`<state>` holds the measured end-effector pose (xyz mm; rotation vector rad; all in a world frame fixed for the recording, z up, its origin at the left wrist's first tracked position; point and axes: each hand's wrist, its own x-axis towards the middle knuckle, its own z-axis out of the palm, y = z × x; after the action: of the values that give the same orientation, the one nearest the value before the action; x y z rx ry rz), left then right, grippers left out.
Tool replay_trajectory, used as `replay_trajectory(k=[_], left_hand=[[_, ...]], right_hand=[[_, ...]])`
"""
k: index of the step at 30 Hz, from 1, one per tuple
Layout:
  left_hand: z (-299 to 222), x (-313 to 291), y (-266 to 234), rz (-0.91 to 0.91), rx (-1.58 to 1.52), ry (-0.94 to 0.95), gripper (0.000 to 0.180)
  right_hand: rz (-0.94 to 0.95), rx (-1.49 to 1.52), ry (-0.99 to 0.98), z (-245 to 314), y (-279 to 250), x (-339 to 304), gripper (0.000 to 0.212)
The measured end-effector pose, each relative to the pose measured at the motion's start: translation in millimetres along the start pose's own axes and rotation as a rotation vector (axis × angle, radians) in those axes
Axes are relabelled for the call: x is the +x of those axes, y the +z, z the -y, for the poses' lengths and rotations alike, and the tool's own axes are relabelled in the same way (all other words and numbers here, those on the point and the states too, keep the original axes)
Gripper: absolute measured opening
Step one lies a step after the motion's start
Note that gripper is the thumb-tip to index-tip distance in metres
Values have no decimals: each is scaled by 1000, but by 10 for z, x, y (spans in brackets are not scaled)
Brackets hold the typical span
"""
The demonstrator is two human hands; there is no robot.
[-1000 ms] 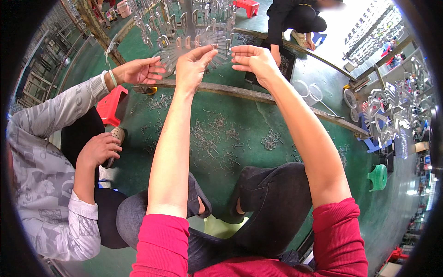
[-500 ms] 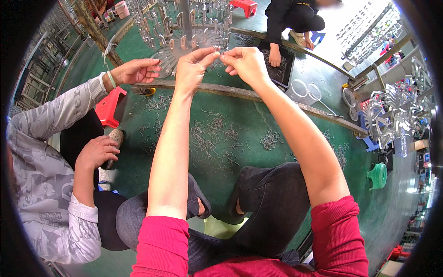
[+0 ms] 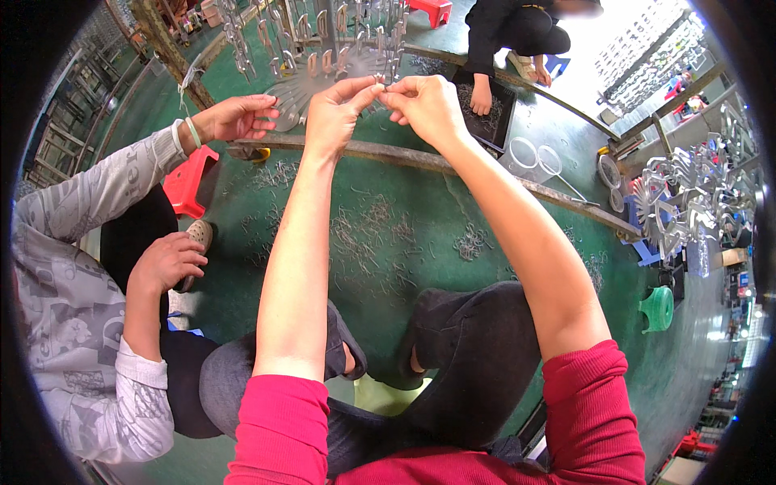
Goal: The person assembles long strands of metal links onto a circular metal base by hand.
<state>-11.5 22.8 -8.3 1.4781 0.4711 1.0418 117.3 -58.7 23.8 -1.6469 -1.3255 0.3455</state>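
Thumb and forefinger are pinched together on my left hand (image 3: 338, 113), in front of a round rack (image 3: 323, 58) hung with many small flat metal pieces. Close beside it, my right hand (image 3: 428, 107) is pinched the same way, and the fingertips of both hands nearly touch. What lies between them is too small to make out. Under my forearms, thin bent metal hooks (image 3: 364, 234) lie scattered over the green floor.
A wooden beam (image 3: 420, 160) runs across beneath my wrists. At left, a co-worker's hand (image 3: 241, 119) reaches toward the rack near a red stool (image 3: 192, 182). Another person's hand (image 3: 481, 99) dips into a black tray (image 3: 508, 121). Metal parts (image 3: 687, 194) hang at right.
The view has shifted slightly. The pieces hanging on the rack have turned a little relative to my hands. Both hands keep their pinch in nearly the same place.
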Motion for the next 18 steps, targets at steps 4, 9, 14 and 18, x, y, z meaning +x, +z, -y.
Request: replay_trajectory(k=[4,9,14,18], left_hand=[[-22,-10,-1,-15,-6,-33,25],[-56,-42,19,-14,-63,-68,27],[-55,-48,24,-21,-17,-60,29],[113,-111,-40,-58,173,-23,28]], right_hand=[[26,-23,-9,17,-7,4,17],[121,16,25,27,-16,17,18],[133,-73,7,40,-35,28,17],[78,-76,15,-39,-28,68,16]])
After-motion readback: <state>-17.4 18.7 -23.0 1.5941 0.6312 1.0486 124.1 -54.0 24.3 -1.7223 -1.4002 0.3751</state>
